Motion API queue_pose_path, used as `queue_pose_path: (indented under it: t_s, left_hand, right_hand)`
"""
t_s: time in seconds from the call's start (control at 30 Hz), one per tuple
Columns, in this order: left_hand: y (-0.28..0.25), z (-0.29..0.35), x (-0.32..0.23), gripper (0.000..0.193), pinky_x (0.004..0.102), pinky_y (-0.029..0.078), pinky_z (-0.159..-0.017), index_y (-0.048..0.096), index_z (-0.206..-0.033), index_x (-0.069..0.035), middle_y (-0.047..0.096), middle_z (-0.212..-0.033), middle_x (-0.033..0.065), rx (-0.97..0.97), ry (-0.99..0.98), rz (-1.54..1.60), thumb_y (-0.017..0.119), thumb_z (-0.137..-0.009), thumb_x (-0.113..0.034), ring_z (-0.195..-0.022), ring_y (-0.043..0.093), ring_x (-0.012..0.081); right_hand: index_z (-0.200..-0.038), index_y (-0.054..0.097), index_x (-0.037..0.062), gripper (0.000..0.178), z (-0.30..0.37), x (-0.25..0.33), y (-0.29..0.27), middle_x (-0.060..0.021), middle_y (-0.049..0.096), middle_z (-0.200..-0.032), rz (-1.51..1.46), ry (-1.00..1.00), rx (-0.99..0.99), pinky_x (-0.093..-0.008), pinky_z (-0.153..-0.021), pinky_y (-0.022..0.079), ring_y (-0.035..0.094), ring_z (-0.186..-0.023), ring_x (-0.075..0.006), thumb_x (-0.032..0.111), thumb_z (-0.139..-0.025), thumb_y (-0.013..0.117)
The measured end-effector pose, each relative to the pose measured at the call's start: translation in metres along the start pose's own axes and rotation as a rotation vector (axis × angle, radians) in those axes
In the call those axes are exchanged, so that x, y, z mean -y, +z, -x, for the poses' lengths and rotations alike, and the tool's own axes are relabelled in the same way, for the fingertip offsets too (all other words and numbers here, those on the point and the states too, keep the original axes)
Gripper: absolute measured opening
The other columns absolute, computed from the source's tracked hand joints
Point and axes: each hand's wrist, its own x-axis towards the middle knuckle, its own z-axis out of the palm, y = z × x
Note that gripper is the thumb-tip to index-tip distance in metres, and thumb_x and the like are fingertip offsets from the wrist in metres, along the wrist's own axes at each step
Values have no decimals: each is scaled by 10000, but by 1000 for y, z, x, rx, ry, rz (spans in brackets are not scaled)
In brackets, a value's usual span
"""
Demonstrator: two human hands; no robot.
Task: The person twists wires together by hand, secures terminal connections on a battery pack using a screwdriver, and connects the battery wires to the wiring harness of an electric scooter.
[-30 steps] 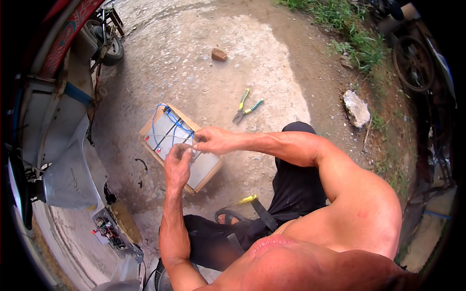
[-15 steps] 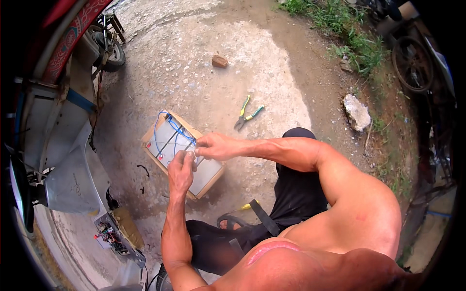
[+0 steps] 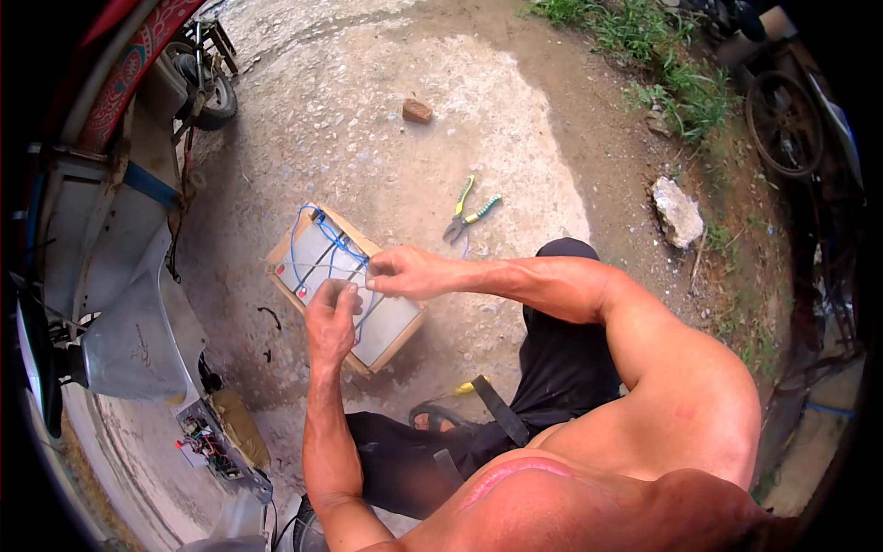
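Observation:
A cardboard-edged box (image 3: 401, 342) holds several grey batteries (image 3: 384, 322) side by side, with red terminals and loops of blue wire (image 3: 338, 241) over their tops. Above it, my right hand (image 3: 405, 272) pinches a thin wire between thumb and fingertips. My left hand (image 3: 331, 317) is closed in a pinch at the box's near left side, a short gap from the right. Its fingertips seem to grip the same thin wire, though the strand is too fine to follow fully. Beyond my right hand, pliers (image 3: 457, 225) with green and yellow handles lie spread on the ground.
At left stands a vehicle with a grey panel (image 3: 143, 345) and exposed wiring (image 3: 216, 443). A brick piece (image 3: 417, 111) lies on the concrete ahead. Off to the right are a pale rock (image 3: 677, 212), grass (image 3: 685, 101) and an old wheel (image 3: 784, 122).
My left hand has drawn slightly left and toward me, widening the gap from my right hand. The right hand has barely moved and keeps its pinch.

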Motion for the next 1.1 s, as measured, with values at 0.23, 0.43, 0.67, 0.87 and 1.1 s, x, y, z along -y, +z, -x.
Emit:
queue_pose_path:
  t_s: [0.23,0.43,0.67,0.87,1.1]
  left_hand:
    - [1,2,-6,214,285,526,-689,656,-990,28,674,-835,68,5,-35,0,627,-1034,-179,-748,627,133]
    - [-10,0,-11,212,294,526,-711,658,-1012,34,678,-850,71,72,-13,-101,624,-1027,-175,-776,633,135]
    - [-6,0,-8,152,289,517,-709,659,-1022,28,681,-866,52,48,42,-159,649,-991,-120,-769,626,129]
    - [-5,-2,-5,151,288,517,-705,655,-1008,30,688,-860,56,75,20,-173,628,-992,-119,-768,637,126]
    - [-5,-6,-1,290,323,507,-681,667,-1037,35,694,-801,107,69,-47,-88,574,-1022,-239,-734,635,156]
  right_hand:
    - [-1006,680,10,297,-1,-5,1,-141,694,-883,42,-19,-49,-403,-743,522,664,-833,-223,298,-939,657]
    - [-1019,681,5,312,-2,-6,2,-163,694,-896,106,-72,-65,-415,-747,524,677,-840,-258,303,-933,653]
    - [-986,714,27,292,-3,-8,0,-166,704,-833,141,-89,-123,-411,-713,529,692,-780,-257,305,-908,669]
    - [-1007,676,-2,303,-5,-9,-1,-182,684,-855,173,-119,-105,-429,-717,516,662,-777,-262,290,-927,658]
    - [-973,658,-24,316,-6,1,-3,-166,660,-796,79,-32,-87,-428,-685,508,651,-740,-239,292,-960,645]
